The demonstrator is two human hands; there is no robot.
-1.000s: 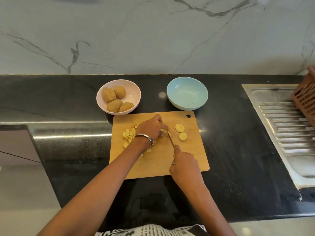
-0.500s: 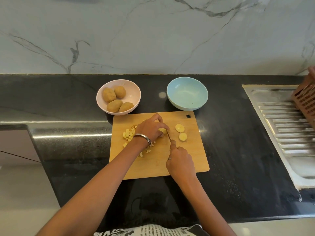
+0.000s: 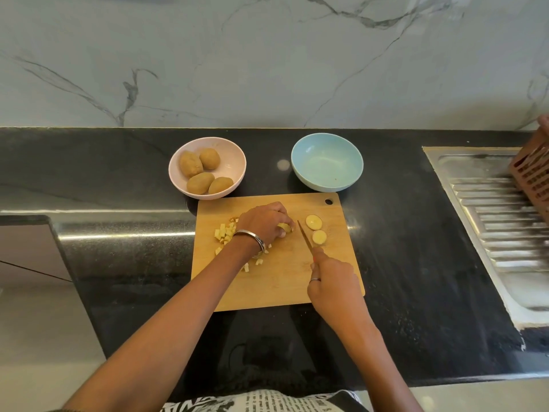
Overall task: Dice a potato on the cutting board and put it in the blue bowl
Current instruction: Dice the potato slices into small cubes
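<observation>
Wooden rectangular cutting board (image 3: 276,286) is lying nearest, where the right hand (image 3: 332,285) is gripping a slim knife (image 3: 306,235) and the left hand (image 3: 264,223) is pinching a pale potato piece (image 3: 284,226). Yellow potato cubes (image 3: 224,234) are sitting left, two round potato slices (image 3: 316,228) right. Farther, the blue round bowl (image 3: 326,162) is holding nothing; the pink round bowl (image 3: 233,162) is holding four whole brown potatoes (image 3: 202,172).

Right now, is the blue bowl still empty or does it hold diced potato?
Empty. The blue bowl shows only its bare inside; the potato cubes lie on the cutting board.
</observation>
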